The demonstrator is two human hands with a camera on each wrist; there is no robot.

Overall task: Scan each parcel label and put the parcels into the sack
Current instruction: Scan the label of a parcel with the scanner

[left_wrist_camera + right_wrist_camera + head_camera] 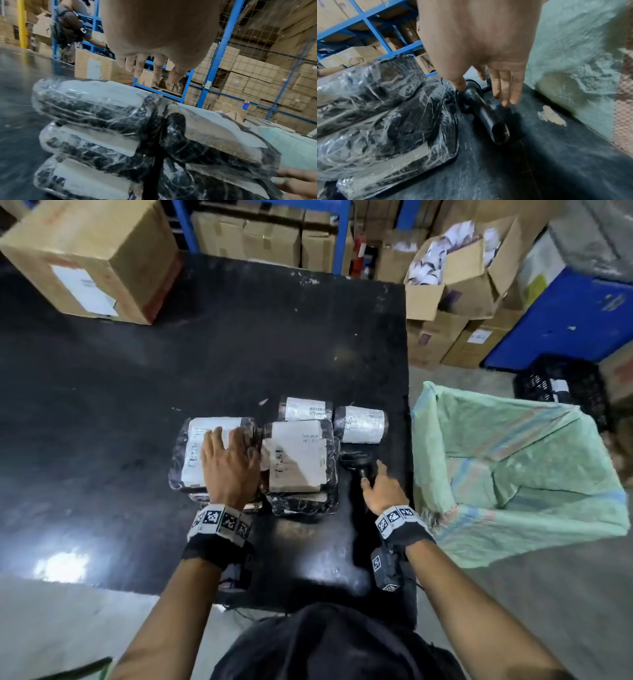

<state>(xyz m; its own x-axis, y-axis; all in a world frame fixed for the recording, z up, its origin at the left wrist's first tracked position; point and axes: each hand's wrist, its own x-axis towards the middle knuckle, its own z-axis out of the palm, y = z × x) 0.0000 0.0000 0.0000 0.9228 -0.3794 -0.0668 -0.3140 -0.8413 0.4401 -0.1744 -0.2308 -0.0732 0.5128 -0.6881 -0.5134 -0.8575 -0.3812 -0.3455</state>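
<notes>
Head view, left hand point(228, 463) flat over parcel point(202, 455), fingers straight; right hand point(383, 491) spread above scanner point(358, 465)

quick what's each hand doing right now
Left hand: open, over the top left parcel, holding nothing.
Right hand: open, fingers straight, at the black scanner, not gripping it.

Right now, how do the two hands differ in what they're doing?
The left hand lies spread over the top parcel of the left stack; the right hand reaches at the black scanner lying on the table, beside the sack. In the left wrist view the left fingers look just above the parcel. Neither hand grips anything yet.
</notes>
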